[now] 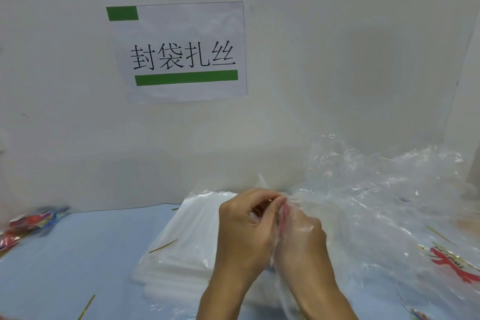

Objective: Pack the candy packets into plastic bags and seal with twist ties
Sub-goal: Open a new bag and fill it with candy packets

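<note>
At the far left edge of the blue worktop [78,247] lie some red candy packets [28,223], blurred, with loose gold twist ties [163,246] scattered nearer the middle beside a flat stack of plastic bags [181,249]. In the centre the left hand [246,226] has its grip closed, thumb and fingers pinching the gathered neck of a clear bag [293,196]. The right hand [302,235] is curled round the same bag from behind the film, and at the right lies a heap of packed clear bags [389,189].

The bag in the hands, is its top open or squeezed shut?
Squeezed shut. Both hands, left hand and right hand, pinch the clear plastic bag where its top is bunched together.
</note>
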The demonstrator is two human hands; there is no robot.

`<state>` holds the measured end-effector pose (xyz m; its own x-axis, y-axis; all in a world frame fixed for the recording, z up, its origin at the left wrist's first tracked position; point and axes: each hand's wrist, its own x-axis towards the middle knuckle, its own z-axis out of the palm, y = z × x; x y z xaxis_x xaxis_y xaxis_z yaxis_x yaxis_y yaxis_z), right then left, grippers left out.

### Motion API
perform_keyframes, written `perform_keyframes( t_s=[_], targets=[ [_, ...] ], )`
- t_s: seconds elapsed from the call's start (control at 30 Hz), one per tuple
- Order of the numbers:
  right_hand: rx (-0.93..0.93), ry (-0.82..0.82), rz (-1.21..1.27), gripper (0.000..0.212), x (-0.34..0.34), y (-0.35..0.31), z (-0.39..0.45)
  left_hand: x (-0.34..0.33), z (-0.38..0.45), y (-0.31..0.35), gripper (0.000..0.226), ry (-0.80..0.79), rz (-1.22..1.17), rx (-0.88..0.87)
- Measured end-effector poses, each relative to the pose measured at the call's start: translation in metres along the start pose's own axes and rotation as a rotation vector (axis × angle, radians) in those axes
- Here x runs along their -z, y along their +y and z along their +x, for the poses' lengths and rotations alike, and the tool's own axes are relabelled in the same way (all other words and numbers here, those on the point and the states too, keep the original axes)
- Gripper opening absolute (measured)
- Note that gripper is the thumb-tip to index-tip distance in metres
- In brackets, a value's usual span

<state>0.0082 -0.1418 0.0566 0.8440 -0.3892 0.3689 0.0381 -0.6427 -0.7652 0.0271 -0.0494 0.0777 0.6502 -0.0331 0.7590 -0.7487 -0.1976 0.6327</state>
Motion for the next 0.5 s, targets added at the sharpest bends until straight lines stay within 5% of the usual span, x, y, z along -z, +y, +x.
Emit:
perform_keyframes(
  t_s=[0.13, 0.27, 0.4, 0.5],
  targets=[
    [-0.102, -0.116, 0.090, 0.014, 0.010, 0.003, 0.004, 0.000, -0.002, -0.003, 0.016, -0.021, -0.175, 0.164],
    [-0.166, -0.222, -0.033, 0.057, 0.007, 0.009, 0.012, 0.010, -0.006, -0.028, 0.018, 0.184, -0.109, 0.406],
    [-0.056, -0.134, -0.058, 0.038, 0.002, 0.019, 0.016, -0.001, -0.023, -0.053, 0.026, -0.020, -0.176, 0.736],
    [-0.108, -0.053, 0.125, 0.029, 0.001, 0.025, 0.016, -0.016, -0.032, -0.055, 0.026, -0.086, -0.199, 0.761]
  ],
)
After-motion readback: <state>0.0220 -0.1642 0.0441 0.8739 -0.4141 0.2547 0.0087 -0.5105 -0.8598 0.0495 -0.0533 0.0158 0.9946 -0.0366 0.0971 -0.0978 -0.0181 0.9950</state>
